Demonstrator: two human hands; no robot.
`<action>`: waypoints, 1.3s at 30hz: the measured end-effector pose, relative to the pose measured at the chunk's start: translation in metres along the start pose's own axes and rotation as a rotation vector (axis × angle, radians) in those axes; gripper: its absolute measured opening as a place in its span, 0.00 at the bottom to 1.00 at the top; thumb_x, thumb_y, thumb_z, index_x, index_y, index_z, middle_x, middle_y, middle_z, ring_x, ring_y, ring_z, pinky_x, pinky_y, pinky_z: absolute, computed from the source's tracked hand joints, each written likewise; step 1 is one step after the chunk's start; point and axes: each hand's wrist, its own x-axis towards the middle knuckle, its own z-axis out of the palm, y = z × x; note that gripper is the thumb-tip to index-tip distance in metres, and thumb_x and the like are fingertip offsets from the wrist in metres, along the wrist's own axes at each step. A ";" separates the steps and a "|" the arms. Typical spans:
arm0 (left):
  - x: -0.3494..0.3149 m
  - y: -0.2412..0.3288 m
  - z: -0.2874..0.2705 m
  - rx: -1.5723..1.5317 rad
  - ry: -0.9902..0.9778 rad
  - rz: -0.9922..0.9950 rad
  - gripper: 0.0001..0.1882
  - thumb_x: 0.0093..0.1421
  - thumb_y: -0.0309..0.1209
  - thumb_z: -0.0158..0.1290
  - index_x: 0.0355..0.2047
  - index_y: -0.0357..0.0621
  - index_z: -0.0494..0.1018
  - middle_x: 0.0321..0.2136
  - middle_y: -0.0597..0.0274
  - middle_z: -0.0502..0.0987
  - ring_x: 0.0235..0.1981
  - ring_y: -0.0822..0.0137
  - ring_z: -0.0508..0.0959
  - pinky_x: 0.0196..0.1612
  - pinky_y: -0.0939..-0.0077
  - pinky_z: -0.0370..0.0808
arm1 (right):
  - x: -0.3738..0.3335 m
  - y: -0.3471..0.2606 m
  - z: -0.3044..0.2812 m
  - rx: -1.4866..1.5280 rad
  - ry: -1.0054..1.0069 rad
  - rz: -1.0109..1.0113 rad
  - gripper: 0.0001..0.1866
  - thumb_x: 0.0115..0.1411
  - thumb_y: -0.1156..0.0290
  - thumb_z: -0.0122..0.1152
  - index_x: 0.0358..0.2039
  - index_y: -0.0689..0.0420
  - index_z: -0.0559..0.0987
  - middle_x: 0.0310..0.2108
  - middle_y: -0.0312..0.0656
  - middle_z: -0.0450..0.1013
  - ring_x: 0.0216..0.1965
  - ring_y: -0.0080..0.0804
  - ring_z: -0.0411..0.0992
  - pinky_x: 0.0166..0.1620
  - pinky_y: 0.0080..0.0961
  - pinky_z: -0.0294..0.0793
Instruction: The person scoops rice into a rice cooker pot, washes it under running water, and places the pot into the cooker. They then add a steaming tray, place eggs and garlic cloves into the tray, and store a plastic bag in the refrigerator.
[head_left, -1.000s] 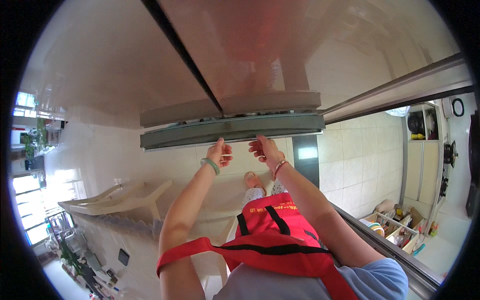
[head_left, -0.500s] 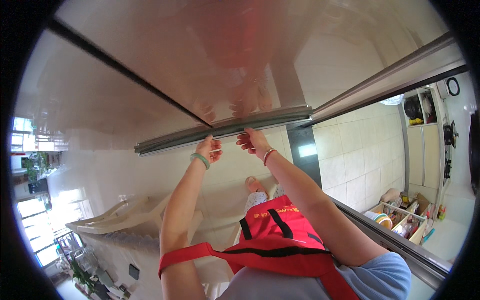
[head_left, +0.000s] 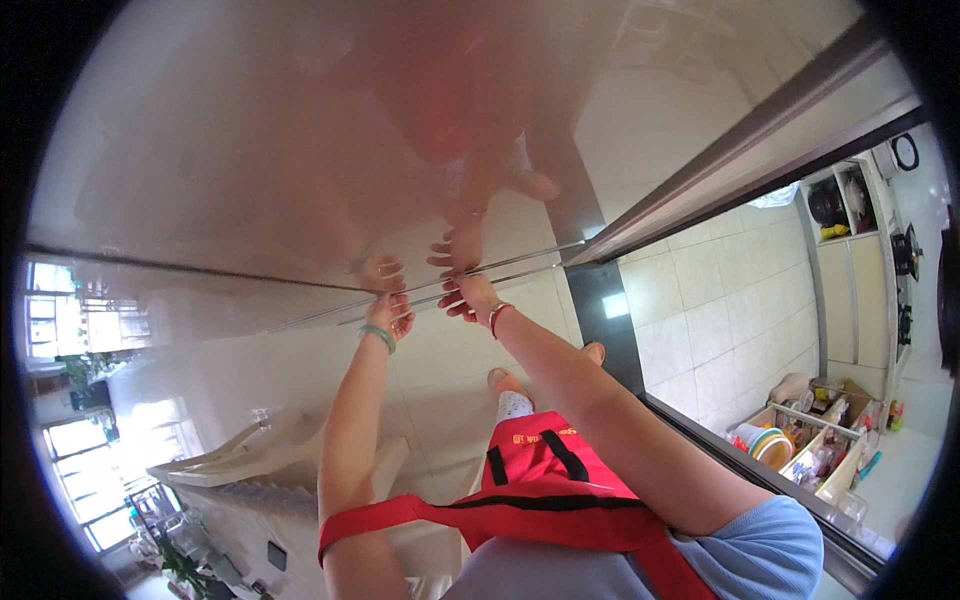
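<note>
A large glossy panel fills the upper part of the head view and mirrors my arms and red apron. Its near edge runs as a thin line across the middle. My left hand, with a green bangle at the wrist, grips that edge with curled fingers. Just to its right, my right hand, with a red bracelet, holds the same edge. The two hands are about a palm's width apart. Both arms reach straight out from my red apron.
Below are a pale tiled floor and my feet. A metal door frame runs diagonally at the right. A low rack with bowls and bottles stands at lower right. A white rack and bright windows are at left.
The panel has tilted, so its broad grey edge face has shrunk to a thin line and the glossy face fills more of the view. Both hands have stayed on the edge.
</note>
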 end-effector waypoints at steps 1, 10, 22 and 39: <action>-0.003 -0.001 0.006 -0.015 0.017 0.012 0.26 0.63 0.58 0.45 0.34 0.47 0.73 0.28 0.65 0.74 0.25 0.64 0.77 0.25 0.70 0.75 | 0.004 -0.001 -0.009 0.012 -0.030 0.039 0.18 0.67 0.51 0.42 0.41 0.51 0.72 0.26 0.42 0.78 0.17 0.29 0.74 0.17 0.23 0.59; -0.089 -0.033 0.157 0.997 -0.350 -0.035 0.18 0.63 0.48 0.49 0.40 0.48 0.74 0.33 0.64 0.75 0.27 0.66 0.78 0.28 0.65 0.78 | -0.077 0.013 -0.142 -0.236 -0.160 -0.018 0.21 0.67 0.51 0.44 0.40 0.55 0.77 0.28 0.37 0.79 0.22 0.23 0.75 0.22 0.21 0.69; -0.170 -0.118 0.554 0.560 -0.838 0.235 0.14 0.68 0.42 0.48 0.44 0.47 0.72 0.38 0.63 0.77 0.34 0.70 0.78 0.35 0.74 0.78 | -0.241 0.018 -0.491 0.426 0.545 -0.316 0.14 0.65 0.63 0.49 0.44 0.56 0.76 0.31 0.36 0.79 0.23 0.19 0.73 0.24 0.16 0.71; -0.298 -0.200 0.906 1.088 -1.422 0.044 0.13 0.68 0.38 0.48 0.47 0.44 0.71 0.39 0.62 0.78 0.34 0.73 0.79 0.37 0.79 0.77 | -0.392 0.026 -0.706 1.031 0.813 -0.806 0.14 0.69 0.64 0.46 0.47 0.57 0.75 0.35 0.37 0.77 0.27 0.18 0.73 0.29 0.15 0.74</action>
